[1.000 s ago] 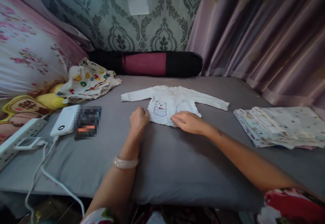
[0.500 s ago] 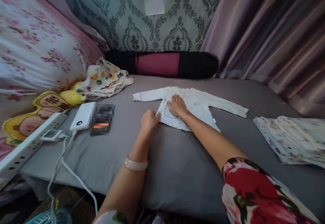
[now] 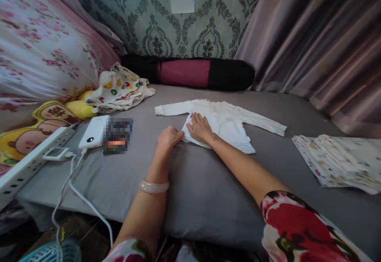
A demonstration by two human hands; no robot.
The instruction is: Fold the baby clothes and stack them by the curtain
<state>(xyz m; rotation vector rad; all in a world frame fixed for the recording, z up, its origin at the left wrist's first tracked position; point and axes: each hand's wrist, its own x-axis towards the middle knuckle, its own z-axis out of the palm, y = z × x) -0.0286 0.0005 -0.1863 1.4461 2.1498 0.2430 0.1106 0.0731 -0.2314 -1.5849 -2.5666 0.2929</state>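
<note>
A small white long-sleeved shirt [image 3: 232, 129] lies spread on the grey bed sheet [image 3: 205, 198], its sleeves stretched out to both sides and its collar toward the wall. Small print runs along its hem, and a little drawing shows on the chest. My left hand [image 3: 170, 137] is closed at the shirt's lower left corner, pinching the edge of the cloth. Flat on the left part of the shirt front rests my right hand [image 3: 200, 128], fingers stretched out and covering some of the print.
At right lies a stack of folded printed clothes [image 3: 336, 161]. Patterned clothes [image 3: 122, 89] are heaped at back left. A white power bank [image 3: 94, 132], a blurred-out flat item [image 3: 118, 136] and a power strip [image 3: 32, 163] with cables lie left. A black-and-maroon roll [image 3: 184, 73] lines the wall.
My right hand has slid left across the shirt front, uncovering more of the right side and hem. My left hand stays at the corner, and the view has shifted slightly.
</note>
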